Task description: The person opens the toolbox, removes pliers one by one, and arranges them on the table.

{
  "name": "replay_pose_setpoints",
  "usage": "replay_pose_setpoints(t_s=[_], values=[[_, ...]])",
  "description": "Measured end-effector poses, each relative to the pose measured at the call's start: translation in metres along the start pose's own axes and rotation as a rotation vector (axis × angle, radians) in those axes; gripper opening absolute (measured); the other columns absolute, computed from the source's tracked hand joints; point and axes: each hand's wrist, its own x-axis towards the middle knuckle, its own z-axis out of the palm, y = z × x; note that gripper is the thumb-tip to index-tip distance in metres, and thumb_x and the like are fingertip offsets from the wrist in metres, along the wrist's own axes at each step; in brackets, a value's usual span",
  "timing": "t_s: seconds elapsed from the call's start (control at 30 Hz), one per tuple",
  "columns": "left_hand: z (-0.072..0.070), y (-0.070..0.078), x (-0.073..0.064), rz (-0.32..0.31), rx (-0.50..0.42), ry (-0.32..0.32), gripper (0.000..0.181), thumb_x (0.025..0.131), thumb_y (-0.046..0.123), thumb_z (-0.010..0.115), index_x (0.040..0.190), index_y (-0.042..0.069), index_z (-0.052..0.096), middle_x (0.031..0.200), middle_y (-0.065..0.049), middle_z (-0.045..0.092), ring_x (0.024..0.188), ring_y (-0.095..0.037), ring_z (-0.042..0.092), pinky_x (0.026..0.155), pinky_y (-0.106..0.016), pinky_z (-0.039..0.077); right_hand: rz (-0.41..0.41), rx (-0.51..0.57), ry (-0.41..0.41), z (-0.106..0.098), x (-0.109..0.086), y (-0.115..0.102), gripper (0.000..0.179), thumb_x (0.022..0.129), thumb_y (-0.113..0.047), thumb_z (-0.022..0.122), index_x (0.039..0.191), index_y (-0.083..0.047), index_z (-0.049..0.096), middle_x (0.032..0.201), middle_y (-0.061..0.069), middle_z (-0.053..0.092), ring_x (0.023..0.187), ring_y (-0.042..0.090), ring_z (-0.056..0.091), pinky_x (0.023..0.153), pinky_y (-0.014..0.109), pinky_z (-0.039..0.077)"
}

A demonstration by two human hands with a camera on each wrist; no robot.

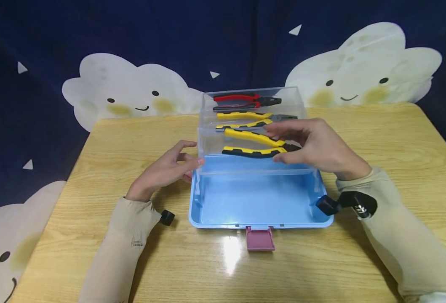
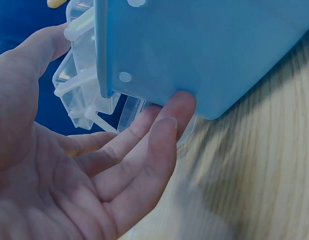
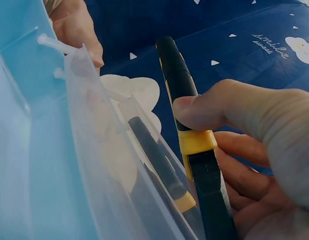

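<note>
My right hand [image 1: 308, 143] pinches yellow-and-black pliers [image 1: 253, 136] near the pivot, over the front clear tray [image 1: 207, 145]. The thumb lies on the grip in the right wrist view, and the fingers partly cover the jaw end. My left hand [image 1: 166, 168] is at the left side of the blue toolbox [image 1: 260, 226]. Its fingertips [image 2: 182, 107] rest against the box's lower corner in the left wrist view, and its thumb reaches the clear trays. A second yellow-and-black pair of pliers [image 1: 243, 115] and red-and-black pliers [image 1: 236, 98] lie in the trays behind.
The toolbox stands on a wooden table [image 1: 150, 269], its trays folded out toward the back. A pink latch [image 1: 260, 240] hangs open at its front. Behind the table hangs a dark blue cloth [image 1: 150, 29] with white clouds.
</note>
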Motion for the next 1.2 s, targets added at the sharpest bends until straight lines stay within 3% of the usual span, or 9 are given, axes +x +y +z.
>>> replay_pose_setpoints(t_s=[0.5, 0.77, 1.03, 1.2], values=[[0.005, 0.002, 0.004, 0.015, -0.018, -0.001, 0.076, 0.102, 0.042, 0.064, 0.161, 0.016, 0.025, 0.129, -0.020, 0.066, 0.098, -0.028, 0.072, 0.089, -0.042, 0.065, -0.040, 0.007, 0.031, -0.008, -0.007, 0.002, 0.061, 0.078, -0.007, 0.090, 0.135, -0.016, 0.069, 0.130, 0.005, 0.073, 0.112, 0.003, 0.068, 0.097, 0.008, 0.053], [0.012, 0.009, 0.014, 0.017, -0.001, -0.030, 0.077, 0.101, 0.044, 0.064, 0.161, 0.015, 0.025, 0.128, -0.019, 0.066, 0.095, -0.026, 0.073, 0.089, -0.041, 0.064, -0.037, -0.006, 0.107, -0.018, -0.022, 0.008, 0.064, 0.076, -0.004, 0.091, 0.135, -0.015, 0.069, 0.131, 0.004, 0.072, 0.111, 0.001, 0.068, 0.095, 0.007, 0.052], [0.013, 0.011, 0.015, 0.003, 0.028, -0.029, 0.080, 0.101, 0.047, 0.064, 0.162, 0.015, 0.024, 0.131, -0.018, 0.065, 0.095, -0.025, 0.072, 0.087, -0.039, 0.064, -0.033, -0.026, 0.154, -0.026, -0.031, 0.009, 0.065, 0.075, 0.001, 0.090, 0.135, -0.014, 0.069, 0.123, -0.006, 0.074, 0.108, 0.002, 0.069, 0.093, 0.008, 0.054], [0.013, 0.011, 0.013, 0.001, 0.015, -0.026, 0.081, 0.100, 0.048, 0.064, 0.162, 0.015, 0.024, 0.133, -0.018, 0.064, 0.096, -0.025, 0.072, 0.087, -0.039, 0.064, -0.021, -0.062, 0.178, -0.029, -0.037, 0.009, 0.067, 0.074, 0.001, 0.090, 0.135, -0.015, 0.069, 0.124, -0.001, 0.074, 0.107, 0.001, 0.068, 0.091, 0.007, 0.054]])
